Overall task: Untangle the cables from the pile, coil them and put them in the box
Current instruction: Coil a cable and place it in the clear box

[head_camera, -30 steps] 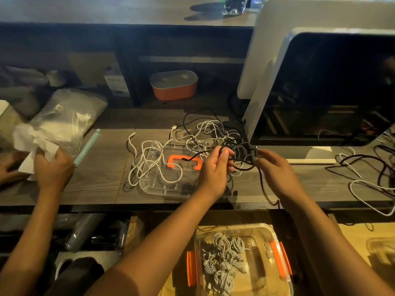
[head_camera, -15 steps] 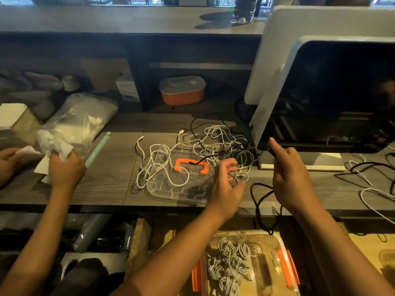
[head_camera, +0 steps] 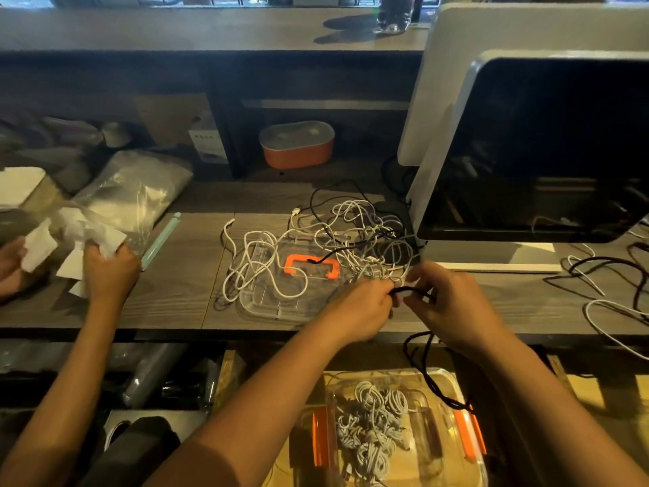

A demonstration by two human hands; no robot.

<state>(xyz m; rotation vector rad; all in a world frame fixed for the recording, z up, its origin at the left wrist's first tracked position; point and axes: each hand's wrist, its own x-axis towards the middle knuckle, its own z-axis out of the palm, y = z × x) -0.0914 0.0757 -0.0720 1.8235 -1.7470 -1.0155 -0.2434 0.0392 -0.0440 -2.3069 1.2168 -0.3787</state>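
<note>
- Hands at work over a wooden desk [head_camera: 175, 293]: your left hand [head_camera: 361, 311] and right hand [head_camera: 453, 307] sit close together at its near edge, just beside the pile [head_camera: 351, 237] of cables.
- Both hands are curled. Each pinches the same black cable [head_camera: 414, 292] between thumb and fingers, and a short stretch of it runs between them.
- From your right hand the rest of that cable hangs over the desk edge in loose loops, dangling above the box. It seems mostly free of the pile but is not yet coiled.
- The pile, white and black cables knotted together, lies on a clear lid [head_camera: 267, 304] with an orange handle, in front of a dark monitor [head_camera: 548, 145].
- The box [head_camera: 328, 409], clear with orange clips, sits below the desk edge and already holds a heap of coiled white cables [head_camera: 372, 427].
- More loose cables [head_camera: 604, 275] lie on the desk at the far right.
- In my judgement you are partway through: a fair batch is stowed, one cable is in hand, and many are left to untangle.
- At the far left, another person's hand [head_camera: 109, 272] holds crumpled paper.
</note>
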